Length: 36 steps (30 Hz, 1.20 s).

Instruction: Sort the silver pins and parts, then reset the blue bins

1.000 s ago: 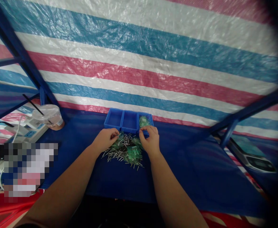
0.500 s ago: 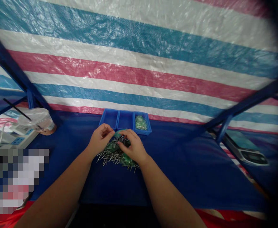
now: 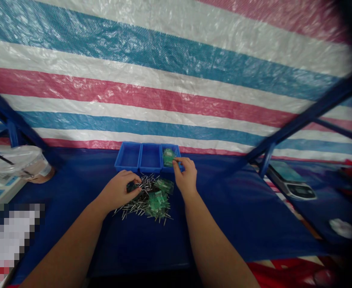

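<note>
A pile of thin silvery metal pins or nails (image 3: 133,207) lies on the blue tabletop, with green clear plastic packets (image 3: 157,202) on its right part. My left hand (image 3: 120,192) is at the pile's left side, fingers curled round something dark whose kind I cannot make out. My right hand (image 3: 188,176) reaches over the front right edge of a blue three-part tray (image 3: 150,170). Its thumb and forefinger close at the edge of a green plastic packet (image 3: 169,156) in the right compartment. The contents beneath that packet are partly hidden.
On the left stand a lidded plastic cup (image 3: 31,162) with a black straw and a white power strip (image 3: 1,186). A digital scale (image 3: 296,186) is at the right, beyond a blue metal frame (image 3: 266,160). A striped plastic sheet (image 3: 163,92) hangs behind the tray.
My right hand has moved from the pile up and right to the tray's right compartment. My left hand has shifted slightly down and left over the pile. The camera view has turned slightly right.
</note>
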Each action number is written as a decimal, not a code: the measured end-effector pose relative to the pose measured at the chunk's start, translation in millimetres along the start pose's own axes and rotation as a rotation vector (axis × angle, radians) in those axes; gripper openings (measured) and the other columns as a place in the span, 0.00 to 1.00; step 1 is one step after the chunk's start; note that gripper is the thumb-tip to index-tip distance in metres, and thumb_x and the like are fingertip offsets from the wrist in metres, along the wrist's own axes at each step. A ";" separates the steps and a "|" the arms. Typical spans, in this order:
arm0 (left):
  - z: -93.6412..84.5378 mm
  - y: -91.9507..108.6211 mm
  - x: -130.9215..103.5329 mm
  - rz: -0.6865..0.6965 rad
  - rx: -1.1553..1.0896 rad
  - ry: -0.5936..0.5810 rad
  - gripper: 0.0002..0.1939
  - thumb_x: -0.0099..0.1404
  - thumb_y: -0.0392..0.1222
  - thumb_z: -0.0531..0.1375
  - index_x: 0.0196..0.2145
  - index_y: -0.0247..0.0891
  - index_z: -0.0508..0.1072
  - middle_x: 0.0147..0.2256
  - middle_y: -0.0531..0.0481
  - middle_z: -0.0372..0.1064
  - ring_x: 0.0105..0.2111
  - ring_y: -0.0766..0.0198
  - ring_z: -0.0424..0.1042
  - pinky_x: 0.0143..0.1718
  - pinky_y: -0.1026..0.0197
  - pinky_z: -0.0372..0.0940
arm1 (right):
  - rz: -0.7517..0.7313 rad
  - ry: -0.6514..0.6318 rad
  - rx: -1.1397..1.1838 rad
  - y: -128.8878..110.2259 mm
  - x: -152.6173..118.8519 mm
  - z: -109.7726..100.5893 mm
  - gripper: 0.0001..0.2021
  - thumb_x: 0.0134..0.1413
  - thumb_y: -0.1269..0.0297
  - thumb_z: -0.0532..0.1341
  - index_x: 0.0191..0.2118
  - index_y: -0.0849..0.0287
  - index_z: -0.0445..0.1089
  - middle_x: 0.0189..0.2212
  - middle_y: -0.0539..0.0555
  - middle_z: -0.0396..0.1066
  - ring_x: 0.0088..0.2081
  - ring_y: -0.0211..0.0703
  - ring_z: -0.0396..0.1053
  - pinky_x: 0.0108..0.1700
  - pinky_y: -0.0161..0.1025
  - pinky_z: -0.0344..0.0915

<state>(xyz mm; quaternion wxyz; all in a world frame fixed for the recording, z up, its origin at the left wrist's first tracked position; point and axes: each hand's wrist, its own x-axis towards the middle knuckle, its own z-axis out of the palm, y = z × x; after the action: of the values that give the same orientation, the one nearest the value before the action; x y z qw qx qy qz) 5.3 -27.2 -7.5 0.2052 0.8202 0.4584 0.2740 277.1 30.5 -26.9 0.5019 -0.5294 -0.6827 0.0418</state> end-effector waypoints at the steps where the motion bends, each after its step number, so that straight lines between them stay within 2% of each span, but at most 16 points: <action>1: 0.4 -1.4 -0.4 0.000 0.012 -0.017 0.09 0.61 0.44 0.63 0.41 0.42 0.75 0.39 0.48 0.74 0.42 0.55 0.70 0.47 0.51 0.63 | 0.023 -0.016 -0.060 4.3 1.0 1.8 0.05 0.59 0.66 0.60 0.37 0.56 0.73 0.35 0.54 0.74 0.38 0.48 0.66 0.46 0.48 0.63; 5: 2.8 -6.7 -2.9 -0.007 0.027 -0.062 0.14 0.60 0.48 0.64 0.42 0.42 0.76 0.41 0.46 0.73 0.44 0.53 0.69 0.49 0.51 0.62 | 0.095 -0.045 -0.262 7.6 0.0 8.8 0.06 0.55 0.67 0.60 0.35 0.56 0.75 0.34 0.56 0.74 0.41 0.53 0.63 0.44 0.49 0.60; 11: 2.1 -6.9 -5.1 -0.016 -0.002 -0.111 0.20 0.54 0.55 0.68 0.42 0.43 0.77 0.40 0.46 0.74 0.42 0.53 0.71 0.46 0.53 0.65 | 0.052 0.018 -0.243 -2.7 -2.8 8.2 0.18 0.52 0.68 0.60 0.50 0.57 0.71 0.43 0.60 0.69 0.46 0.55 0.62 0.50 0.53 0.58; 16: -1.2 -5.2 -5.2 -0.054 -0.016 -0.120 0.16 0.54 0.44 0.67 0.41 0.44 0.77 0.40 0.48 0.75 0.41 0.54 0.73 0.45 0.54 0.66 | 0.019 0.044 -0.223 -8.9 -4.6 0.5 0.13 0.54 0.69 0.60 0.46 0.56 0.71 0.43 0.59 0.68 0.47 0.55 0.63 0.52 0.54 0.59; 20: -2.6 -7.7 -4.4 -0.118 -0.131 -0.020 0.11 0.59 0.41 0.62 0.41 0.43 0.77 0.40 0.48 0.77 0.39 0.57 0.75 0.42 0.55 0.67 | -0.030 0.067 -0.140 -22.4 -7.9 -4.9 0.07 0.55 0.69 0.60 0.41 0.56 0.70 0.41 0.58 0.69 0.46 0.54 0.65 0.51 0.53 0.61; 22: -0.8 -10.6 -3.2 -0.165 -0.203 0.068 0.09 0.62 0.42 0.60 0.40 0.41 0.77 0.38 0.48 0.77 0.37 0.58 0.75 0.41 0.56 0.68 | -0.069 0.017 -0.039 -31.5 -10.6 -4.6 0.04 0.56 0.70 0.60 0.38 0.56 0.70 0.38 0.56 0.70 0.44 0.51 0.66 0.50 0.51 0.62; 24: 3.1 -13.7 -1.4 -0.230 -0.274 0.165 0.09 0.64 0.42 0.59 0.39 0.40 0.77 0.36 0.48 0.77 0.33 0.60 0.75 0.38 0.58 0.68 | -0.117 -0.103 0.083 -40.9 -14.3 -1.6 0.05 0.57 0.71 0.59 0.37 0.55 0.70 0.35 0.54 0.71 0.41 0.49 0.68 0.47 0.48 0.64; 28: 13.2 -14.9 3.4 -0.336 -0.524 0.312 0.10 0.63 0.45 0.62 0.40 0.39 0.75 0.32 0.50 0.76 0.30 0.63 0.73 0.33 0.62 0.67 | -0.192 -0.375 0.268 -57.5 -23.6 7.8 0.11 0.59 0.70 0.59 0.47 0.54 0.71 0.32 0.51 0.71 0.38 0.45 0.70 0.46 0.46 0.67; 32: 17.9 -5.1 7.9 -0.327 -0.718 0.338 0.09 0.62 0.46 0.64 0.35 0.37 0.72 0.28 0.54 0.69 0.28 0.68 0.68 0.31 0.66 0.63 | -0.223 -0.499 0.367 -69.1 -30.0 13.7 0.19 0.59 0.66 0.62 0.56 0.54 0.66 0.37 0.52 0.74 0.39 0.44 0.71 0.46 0.45 0.68; 36: 17.6 6.1 8.6 -0.296 -0.791 0.304 0.10 0.64 0.46 0.63 0.33 0.37 0.69 0.26 0.56 0.65 0.27 0.70 0.65 0.29 0.68 0.61 | -0.201 -0.499 0.428 -74.2 -31.2 15.9 0.13 0.59 0.64 0.63 0.50 0.53 0.70 0.40 0.53 0.75 0.40 0.43 0.72 0.45 0.43 0.69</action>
<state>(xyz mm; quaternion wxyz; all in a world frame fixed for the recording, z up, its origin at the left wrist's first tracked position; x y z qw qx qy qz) 24.1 -24.3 -15.2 0.4703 0.5547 0.4557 0.5133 213.0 -18.2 -11.0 0.4210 -0.3155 -0.8089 0.2627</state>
